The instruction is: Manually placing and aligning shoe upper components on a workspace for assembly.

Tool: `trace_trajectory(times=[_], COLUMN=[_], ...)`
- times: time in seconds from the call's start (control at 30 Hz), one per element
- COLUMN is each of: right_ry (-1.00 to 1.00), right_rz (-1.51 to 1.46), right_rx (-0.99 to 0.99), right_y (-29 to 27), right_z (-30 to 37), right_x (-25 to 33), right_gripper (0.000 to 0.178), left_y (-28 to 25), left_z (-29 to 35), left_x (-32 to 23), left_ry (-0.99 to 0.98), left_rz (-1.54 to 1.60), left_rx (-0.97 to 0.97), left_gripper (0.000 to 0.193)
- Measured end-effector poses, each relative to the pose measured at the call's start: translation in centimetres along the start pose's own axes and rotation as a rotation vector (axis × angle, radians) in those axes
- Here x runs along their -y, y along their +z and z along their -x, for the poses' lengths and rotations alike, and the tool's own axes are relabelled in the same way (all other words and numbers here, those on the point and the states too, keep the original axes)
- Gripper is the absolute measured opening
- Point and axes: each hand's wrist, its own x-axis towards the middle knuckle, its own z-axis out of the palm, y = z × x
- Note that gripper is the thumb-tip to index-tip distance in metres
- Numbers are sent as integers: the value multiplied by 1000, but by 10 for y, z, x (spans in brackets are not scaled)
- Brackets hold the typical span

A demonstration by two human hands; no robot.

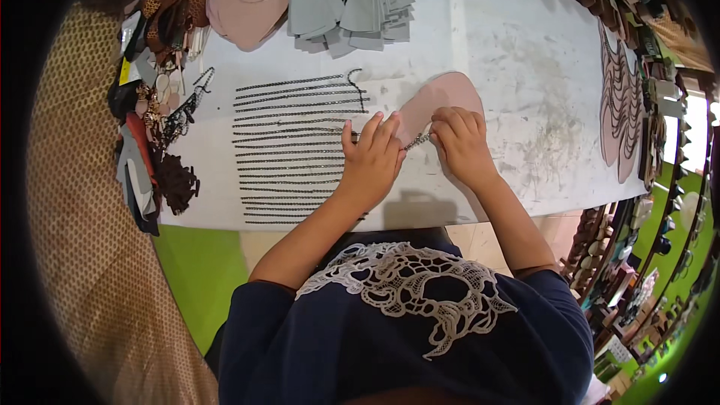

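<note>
A pink sole-shaped insole (442, 91) lies on the white table under both my hands. Across its edge runs a short piece of dark, beaded-looking chain (417, 140). My right hand (461, 142) is closed, its fingertips pinching the chain's upper end over the insole. Palm down, my left hand (373, 156) has its fingers apart; its thumb side touches the chain's lower end. Whether that thumb presses the chain is hidden. Left of the insole, several dark chain strips (289, 151) lie in parallel rows, partly beneath my left hand and forearm. One bent strip (361, 90) stands at the rows' upper right.
Stacks of grey cut pieces (375, 7) and pink cut pieces (251, 0) sit at the far edge. Straps and trims (169, 105) crowd the left side. More pink pieces with dark wavy strips (621, 105) lie far right. Shelves of footwear (622, 270) stand beyond the table.
</note>
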Motion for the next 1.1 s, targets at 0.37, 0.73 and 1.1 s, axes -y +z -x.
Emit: trace_trajectory(times=[0.37,0.73,1.1], right_ry=[-36,-19,-33], right_rz=[88,25,4], right_rx=[-22,-7,18], right_y=[-4,4,5], right_z=[3,-13,-13], right_x=[-33,-50,-52], right_gripper=[14,14,13], left_y=[16,17,18], left_z=[-15,-31,-33], left_x=[-40,-55,-57], left_ry=[-185,-389,-417], left_rz=[-27,18,-88], left_rx=[-19,-39,-28], left_gripper=[11,12,9])
